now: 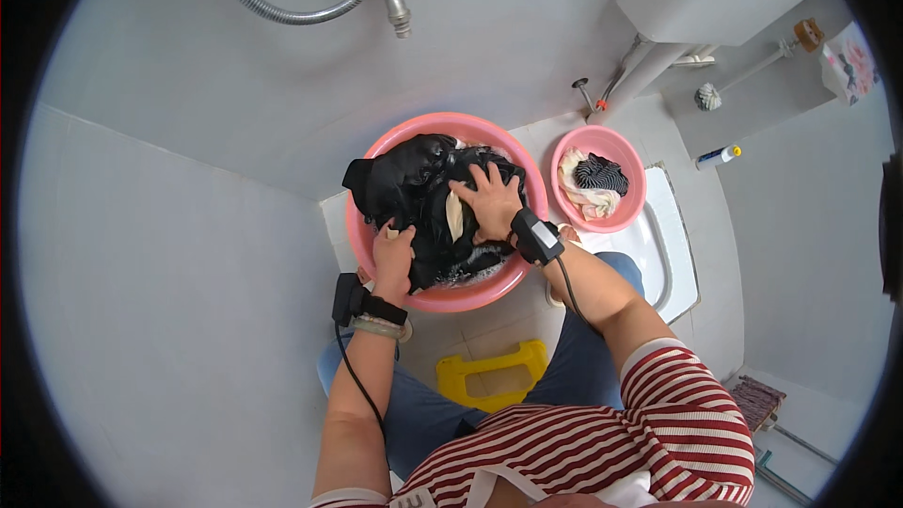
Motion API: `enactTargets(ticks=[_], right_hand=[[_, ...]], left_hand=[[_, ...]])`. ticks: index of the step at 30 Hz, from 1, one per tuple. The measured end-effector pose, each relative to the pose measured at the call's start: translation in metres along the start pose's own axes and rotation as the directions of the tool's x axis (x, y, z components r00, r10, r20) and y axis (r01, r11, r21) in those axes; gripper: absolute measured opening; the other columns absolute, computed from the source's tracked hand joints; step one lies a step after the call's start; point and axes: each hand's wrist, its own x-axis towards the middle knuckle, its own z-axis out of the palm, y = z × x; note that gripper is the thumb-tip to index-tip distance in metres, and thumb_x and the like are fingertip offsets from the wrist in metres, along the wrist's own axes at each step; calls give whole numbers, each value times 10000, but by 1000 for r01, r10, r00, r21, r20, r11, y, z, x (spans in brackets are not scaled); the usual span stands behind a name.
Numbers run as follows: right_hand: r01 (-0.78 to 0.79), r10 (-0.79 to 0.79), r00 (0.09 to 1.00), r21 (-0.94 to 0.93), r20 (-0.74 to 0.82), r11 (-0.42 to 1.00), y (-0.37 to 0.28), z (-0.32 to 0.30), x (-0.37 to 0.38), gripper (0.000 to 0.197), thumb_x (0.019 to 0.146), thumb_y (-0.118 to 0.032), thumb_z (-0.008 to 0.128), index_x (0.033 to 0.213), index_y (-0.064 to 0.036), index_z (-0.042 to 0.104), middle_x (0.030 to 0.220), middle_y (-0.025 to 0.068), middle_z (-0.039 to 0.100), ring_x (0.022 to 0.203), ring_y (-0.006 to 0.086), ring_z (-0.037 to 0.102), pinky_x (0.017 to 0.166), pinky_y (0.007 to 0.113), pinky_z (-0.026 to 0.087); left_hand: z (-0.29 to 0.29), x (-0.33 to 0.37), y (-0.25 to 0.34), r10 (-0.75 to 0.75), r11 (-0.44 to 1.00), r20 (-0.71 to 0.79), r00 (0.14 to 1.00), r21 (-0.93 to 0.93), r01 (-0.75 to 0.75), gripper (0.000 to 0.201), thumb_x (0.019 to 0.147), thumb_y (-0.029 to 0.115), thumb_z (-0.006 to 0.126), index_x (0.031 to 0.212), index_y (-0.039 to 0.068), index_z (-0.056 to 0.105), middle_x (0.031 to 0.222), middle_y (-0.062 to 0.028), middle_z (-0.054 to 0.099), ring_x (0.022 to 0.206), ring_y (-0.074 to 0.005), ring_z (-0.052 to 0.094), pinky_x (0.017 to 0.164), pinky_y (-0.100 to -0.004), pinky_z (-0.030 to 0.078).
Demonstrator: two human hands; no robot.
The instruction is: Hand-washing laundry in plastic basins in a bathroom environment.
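Observation:
A large pink basin point(538, 199) holds wet black clothing point(404, 174) with foamy water along its edges. My right hand point(491, 202) lies spread on the clothing at the basin's right side, fingers apart. Just left of it, a pale cream strip point(454, 214) shows among the black folds; whether it is cloth or something else, I cannot tell. At the basin's lower left, my left hand point(393, 261) is closed on the black cloth, its fingers partly hidden in the folds. A small pale patch shows at its fingertips.
A smaller pink basin point(640, 174) with white and striped dark cloth stands to the right, by a white squat toilet point(679, 254). Between my legs is a yellow plastic stool point(454, 378). A metal tap point(395, 9) with a hose juts from the wall above. A bottle point(718, 157) stands far right.

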Motion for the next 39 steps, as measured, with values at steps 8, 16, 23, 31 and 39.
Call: enactTargets(ticks=[8,16,23,31,39], right_hand=[[137,-120,988,-193,99,971,-12,58,21,669,695,-244,653,1310,-221,388,1403,164,212,1289,433,162,874,698,256],[182,84,919,604,-385,776,-24,7,6,450,551,-37,671,974,-67,520,912,167,517,907,364,502,776,399,424],[422,-46,808,522,-587,742,-74,-20,-53,427,547,-135,692,943,-101,535,972,97,486,963,311,459,709,428,384],[211,24,847,378,-531,902,18,1,1,362,646,-90,609,999,-127,539,978,115,488,940,328,471,784,409,390],[39,-35,976,-17,215,999,-6,11,1,1031,518,-433,801,1377,-295,249,1460,181,-2,1310,458,60,868,710,242]], left_hand=[[11,4,-9,-233,893,202,951,-344,292,345,862,243,537,1155,65,501,1074,-66,573,968,-219,565,793,-356,483],[27,-5,18,-129,673,384,914,-643,366,471,867,415,520,1183,66,497,1151,-65,556,1051,-202,528,891,-339,428],[19,-4,25,165,668,425,890,-712,216,346,926,282,446,1178,47,482,1108,-41,544,974,-159,526,897,-293,412],[32,-25,25,-34,890,339,940,-417,183,241,864,132,508,1050,-12,560,958,-82,617,807,-185,611,713,-303,506],[16,-1,-11,56,924,-16,998,379,-46,546,743,139,666,1228,10,452,1311,-141,304,1170,-238,407,887,-334,414]])
